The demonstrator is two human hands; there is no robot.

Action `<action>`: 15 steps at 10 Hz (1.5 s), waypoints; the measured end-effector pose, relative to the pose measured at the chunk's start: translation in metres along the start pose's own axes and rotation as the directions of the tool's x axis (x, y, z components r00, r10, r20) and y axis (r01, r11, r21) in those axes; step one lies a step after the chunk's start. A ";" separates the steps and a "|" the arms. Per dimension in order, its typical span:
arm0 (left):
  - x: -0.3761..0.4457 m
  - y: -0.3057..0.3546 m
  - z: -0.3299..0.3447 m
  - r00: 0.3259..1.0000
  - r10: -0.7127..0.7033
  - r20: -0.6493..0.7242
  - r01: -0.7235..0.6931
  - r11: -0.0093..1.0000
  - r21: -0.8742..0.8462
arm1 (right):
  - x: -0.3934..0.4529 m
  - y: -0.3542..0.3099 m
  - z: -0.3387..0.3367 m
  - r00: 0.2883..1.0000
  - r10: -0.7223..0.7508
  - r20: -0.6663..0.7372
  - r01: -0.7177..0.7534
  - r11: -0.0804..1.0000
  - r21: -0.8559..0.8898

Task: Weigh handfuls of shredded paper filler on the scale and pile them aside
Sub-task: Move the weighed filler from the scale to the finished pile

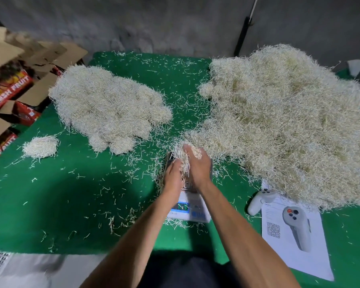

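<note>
**paperpusher:** Both hands are cupped together over the scale (pixel 188 201) right now. Left hand (pixel 173 177) and right hand (pixel 197 167) are pressing a handful of shredded paper (pixel 185 155) between the palms, fingers curled round it, right on top of the platform. Display's lit but too blurry to read.

**greenmat_guy:** So where does it go after weighing?

**paperpusher:** My guess is the weighed pile (pixel 108 109), which sits up and to the left of the hands, across a stretch of green mat (pixel 75 194). The unweighed heap (pixel 289 121) is on the right, its near edge almost touching the right hand. So the left hand is the closer one for the carry-over, and the move runs diagonally away from the body, to the left.

**greenmat_guy:** What about that little clump on its own?

**paperpusher:** The small clump (pixel 40 146) is further left, well apart from everything. Can't tell what it's for.
</note>
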State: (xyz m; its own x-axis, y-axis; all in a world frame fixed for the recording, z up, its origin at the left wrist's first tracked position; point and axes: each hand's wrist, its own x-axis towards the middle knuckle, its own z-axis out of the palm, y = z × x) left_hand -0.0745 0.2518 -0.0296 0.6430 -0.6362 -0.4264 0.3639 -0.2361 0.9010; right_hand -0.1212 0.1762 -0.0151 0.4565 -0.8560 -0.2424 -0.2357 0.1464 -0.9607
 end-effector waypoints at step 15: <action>0.100 0.098 -0.102 0.972 -0.207 -0.109 0.142 0.893 -0.428 | 0.130 -0.077 0.081 0.969 0.012 0.246 0.059 0.958 -0.280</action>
State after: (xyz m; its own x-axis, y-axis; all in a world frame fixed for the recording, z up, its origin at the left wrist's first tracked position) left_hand 0.0941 0.2402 0.0076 0.6231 -0.4896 -0.6099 0.7046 0.0129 0.7094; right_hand 0.0260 0.0940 0.0161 0.6503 -0.7062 -0.2799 -0.4392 -0.0489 -0.8971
